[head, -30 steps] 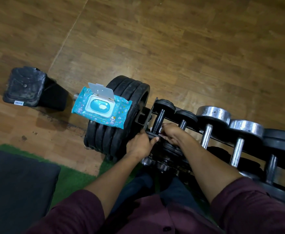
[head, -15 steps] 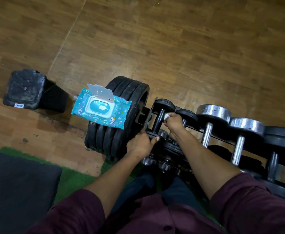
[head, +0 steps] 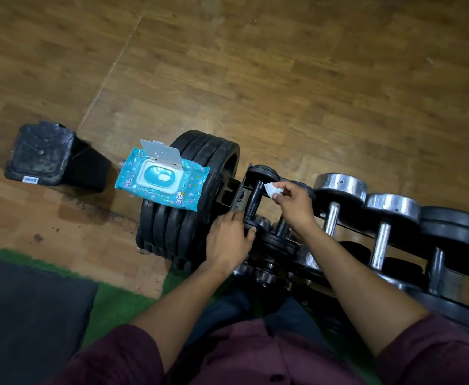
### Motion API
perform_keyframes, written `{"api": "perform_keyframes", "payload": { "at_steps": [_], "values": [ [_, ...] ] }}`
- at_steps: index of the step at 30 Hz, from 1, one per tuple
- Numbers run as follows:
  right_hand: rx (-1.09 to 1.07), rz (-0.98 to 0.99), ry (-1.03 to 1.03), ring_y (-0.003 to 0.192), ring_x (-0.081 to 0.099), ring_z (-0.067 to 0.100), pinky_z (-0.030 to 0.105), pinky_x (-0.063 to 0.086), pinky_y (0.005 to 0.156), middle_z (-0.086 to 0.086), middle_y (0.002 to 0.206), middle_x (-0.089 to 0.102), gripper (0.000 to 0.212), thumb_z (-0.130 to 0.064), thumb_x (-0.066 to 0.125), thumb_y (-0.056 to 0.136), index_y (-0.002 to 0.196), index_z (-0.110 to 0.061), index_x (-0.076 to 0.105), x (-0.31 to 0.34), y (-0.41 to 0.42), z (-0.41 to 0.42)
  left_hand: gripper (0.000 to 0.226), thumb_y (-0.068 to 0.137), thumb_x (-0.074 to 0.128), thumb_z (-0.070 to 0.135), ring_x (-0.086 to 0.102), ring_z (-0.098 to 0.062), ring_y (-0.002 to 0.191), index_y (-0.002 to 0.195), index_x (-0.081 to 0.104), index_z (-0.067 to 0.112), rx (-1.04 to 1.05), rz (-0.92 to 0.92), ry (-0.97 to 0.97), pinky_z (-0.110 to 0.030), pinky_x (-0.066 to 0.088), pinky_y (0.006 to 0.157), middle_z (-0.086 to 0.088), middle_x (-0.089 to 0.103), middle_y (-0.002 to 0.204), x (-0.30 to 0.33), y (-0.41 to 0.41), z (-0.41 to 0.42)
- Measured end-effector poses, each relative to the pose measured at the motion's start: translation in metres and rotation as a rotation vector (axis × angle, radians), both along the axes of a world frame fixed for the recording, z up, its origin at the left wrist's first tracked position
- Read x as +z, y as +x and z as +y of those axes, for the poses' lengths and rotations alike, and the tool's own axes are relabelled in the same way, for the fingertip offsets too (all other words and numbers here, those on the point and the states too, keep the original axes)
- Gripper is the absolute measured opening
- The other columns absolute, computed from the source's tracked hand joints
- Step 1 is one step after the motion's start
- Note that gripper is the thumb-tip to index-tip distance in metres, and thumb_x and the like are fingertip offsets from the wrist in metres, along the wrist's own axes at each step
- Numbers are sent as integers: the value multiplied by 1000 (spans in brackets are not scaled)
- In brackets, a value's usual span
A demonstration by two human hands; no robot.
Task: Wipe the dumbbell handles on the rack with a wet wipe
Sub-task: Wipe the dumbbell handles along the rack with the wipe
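A row of dumbbells lies on a black rack (head: 229,194). The leftmost one is small and black, with a dark handle (head: 253,200). My right hand (head: 294,202) pinches a crumpled white wet wipe (head: 271,188) just right of that handle's upper end, apparently a little off the bar. My left hand (head: 232,240) grips the near end plate of the same dumbbell. To the right sit chrome dumbbells (head: 336,190) with bare steel handles.
A blue pack of baby wipes (head: 162,180), lid open, lies on a stack of black weight plates (head: 183,226) left of the rack. A black bin (head: 50,154) stands on the wooden floor further left. A dark mat (head: 30,312) on green turf lies near left.
My right hand slid with the wipe from the near end of the black handle up to its far end and lifted slightly to the right. My left hand stayed on the near plate.
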State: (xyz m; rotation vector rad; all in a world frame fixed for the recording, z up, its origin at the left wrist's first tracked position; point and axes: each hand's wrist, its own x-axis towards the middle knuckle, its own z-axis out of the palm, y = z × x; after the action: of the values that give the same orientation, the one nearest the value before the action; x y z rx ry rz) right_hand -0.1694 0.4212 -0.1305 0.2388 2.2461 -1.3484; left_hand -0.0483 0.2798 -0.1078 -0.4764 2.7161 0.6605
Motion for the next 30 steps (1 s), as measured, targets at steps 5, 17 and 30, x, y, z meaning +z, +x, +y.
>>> {"api": "perform_keyframes", "payload": {
  "at_steps": [5, 17, 30],
  "values": [
    [454, 257, 290, 95, 60, 20, 34, 48, 79, 4, 109, 63, 24, -12, 59, 96, 112, -22, 73, 5, 3, 40, 46, 98, 62, 33, 50, -23, 129, 138, 59, 11, -131, 136, 133, -36, 40, 112, -4, 60, 137, -1, 6, 27],
    [929, 176, 517, 111, 61, 28, 36, 50, 86, 4, 117, 57, 46, -9, 59, 91, 130, -32, 67, 0, 19, 61, 51, 100, 60, 36, 46, -22, 133, 143, 54, 10, -133, 7, 160, -31, 40, 110, -6, 55, 140, -14, 15, 61],
    [1053, 293, 526, 103, 61, 25, 30, 41, 67, 0, 110, 53, 48, -13, 51, 92, 132, -36, 64, -1, 24, 59, 47, 99, 62, 34, 52, -23, 129, 139, 58, 9, -107, 13, 160, -34, 48, 104, -7, 60, 136, -17, 15, 60]
  ]
}}
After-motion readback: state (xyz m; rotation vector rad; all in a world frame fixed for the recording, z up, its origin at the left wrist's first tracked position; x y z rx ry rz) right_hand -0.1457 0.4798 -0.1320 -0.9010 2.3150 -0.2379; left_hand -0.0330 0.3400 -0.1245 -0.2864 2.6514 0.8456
